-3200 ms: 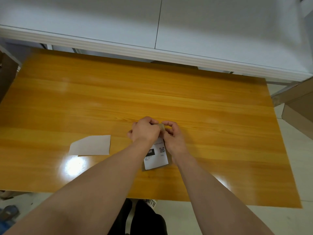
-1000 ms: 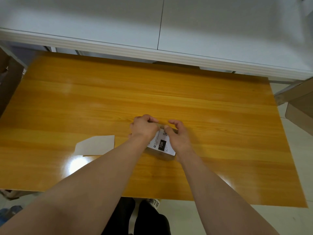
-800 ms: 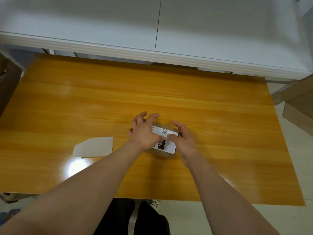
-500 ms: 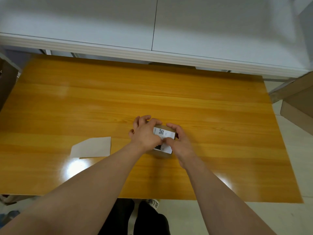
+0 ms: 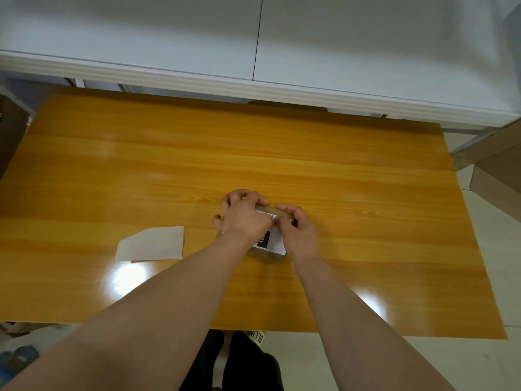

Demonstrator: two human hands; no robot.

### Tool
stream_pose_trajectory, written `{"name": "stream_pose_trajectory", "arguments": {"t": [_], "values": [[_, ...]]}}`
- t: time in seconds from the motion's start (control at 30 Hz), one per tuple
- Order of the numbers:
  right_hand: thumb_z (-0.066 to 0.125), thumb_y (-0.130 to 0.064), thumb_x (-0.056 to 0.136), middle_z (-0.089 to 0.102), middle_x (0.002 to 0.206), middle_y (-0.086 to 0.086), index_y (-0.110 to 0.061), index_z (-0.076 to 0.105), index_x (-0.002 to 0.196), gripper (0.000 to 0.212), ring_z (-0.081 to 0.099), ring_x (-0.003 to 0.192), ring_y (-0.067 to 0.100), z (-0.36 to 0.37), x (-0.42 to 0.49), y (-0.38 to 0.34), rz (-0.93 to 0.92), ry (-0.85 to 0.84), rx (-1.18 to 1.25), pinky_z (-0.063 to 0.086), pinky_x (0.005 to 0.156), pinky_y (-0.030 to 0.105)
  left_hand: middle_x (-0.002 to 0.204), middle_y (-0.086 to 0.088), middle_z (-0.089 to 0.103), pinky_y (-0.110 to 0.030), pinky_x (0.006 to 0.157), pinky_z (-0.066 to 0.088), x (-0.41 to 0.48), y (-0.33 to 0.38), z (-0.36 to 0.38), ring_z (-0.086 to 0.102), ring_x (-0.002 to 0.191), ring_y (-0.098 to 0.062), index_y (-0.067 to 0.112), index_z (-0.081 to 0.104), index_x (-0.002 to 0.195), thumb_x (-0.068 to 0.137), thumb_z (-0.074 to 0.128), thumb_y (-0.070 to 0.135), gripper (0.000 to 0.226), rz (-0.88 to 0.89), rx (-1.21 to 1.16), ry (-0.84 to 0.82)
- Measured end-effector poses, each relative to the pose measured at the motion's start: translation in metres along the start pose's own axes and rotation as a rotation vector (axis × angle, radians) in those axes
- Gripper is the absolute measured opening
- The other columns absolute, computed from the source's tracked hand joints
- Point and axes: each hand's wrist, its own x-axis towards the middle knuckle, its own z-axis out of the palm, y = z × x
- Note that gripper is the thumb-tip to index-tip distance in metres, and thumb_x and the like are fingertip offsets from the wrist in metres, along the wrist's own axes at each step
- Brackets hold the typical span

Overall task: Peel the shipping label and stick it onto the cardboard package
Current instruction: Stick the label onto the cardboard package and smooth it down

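Observation:
A small cardboard package (image 5: 275,211) lies on the orange wooden table (image 5: 352,193), mostly covered by my hands. The white shipping label (image 5: 270,242), with black print, lies on top of the package. My left hand (image 5: 242,218) curls over the package's left side and far edge, gripping it. My right hand (image 5: 298,231) presses on the label and holds the package's right side. The package's near edge shows below the label.
The peeled backing paper (image 5: 152,244) lies flat on the table to the left of my hands. A white cabinet (image 5: 253,52) runs along the far side. Cardboard boxes (image 5: 496,170) stand off the table's right edge.
Both hands have shifted over the package while pressing the label down; the fingers were spread earlier and now curl around the package. The package has turned slightly. The backing paper has stayed put.

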Motion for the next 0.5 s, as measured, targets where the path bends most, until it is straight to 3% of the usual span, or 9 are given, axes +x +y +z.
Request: {"name": "stream_pose_trajectory", "arguments": {"t": [0.17, 0.27, 0.4, 0.5], "values": [[0.053, -0.009, 0.096, 0.067, 0.105, 0.008, -0.024, 0.067, 0.107, 0.024, 0.061, 0.072, 0.012, 0.003, 0.001, -0.002, -0.002, 0.041, 0.005, 0.047, 0.054, 0.02, 0.13, 0.012, 0.041, -0.051, 0.108, 0.024, 0.001, 0.003, 0.003, 0.023, 0.139, -0.018, 0.04, 0.065, 0.1, 0.071, 0.068, 0.03, 0.031, -0.028, -0.017, 0.024], [0.051, -0.011, 0.098, 0.069, 0.109, 0.01, -0.022, 0.067, 0.11, 0.023, 0.062, 0.075, 0.013, 0.002, 0.002, -0.004, -0.001, 0.019, -0.016, 0.048, 0.057, 0.022, 0.131, 0.011, 0.042, -0.053, 0.108, 0.025, 0.002, 0.003, 0.004, 0.023, 0.14, -0.018, 0.04, 0.065, 0.1, 0.074, 0.068, 0.035, 0.027, -0.025, -0.012, 0.044], [0.052, -0.024, 0.102, 0.065, 0.123, 0.002, -0.029, 0.062, 0.127, 0.027, 0.062, 0.104, 0.015, -0.013, 0.003, -0.007, 0.012, -0.132, -0.046, 0.05, 0.079, 0.025, 0.141, 0.008, 0.039, -0.053, 0.11, 0.021, 0.001, 0.005, 0.002, 0.015, 0.146, -0.019, 0.038, 0.065, 0.101, 0.076, 0.071, 0.05, 0.028, -0.029, -0.036, 0.017], [0.06, -0.028, 0.097, 0.05, 0.141, -0.002, -0.042, 0.052, 0.135, 0.041, 0.051, 0.128, 0.017, -0.031, 0.004, -0.001, 0.035, -0.183, 0.033, 0.046, 0.107, 0.039, 0.158, 0.002, 0.026, -0.06, 0.118, 0.007, 0.003, 0.006, -0.001, -0.007, 0.155, -0.023, 0.037, 0.062, 0.115, 0.078, 0.071, 0.047, 0.039, 0.03, 0.046, -0.019]]}}
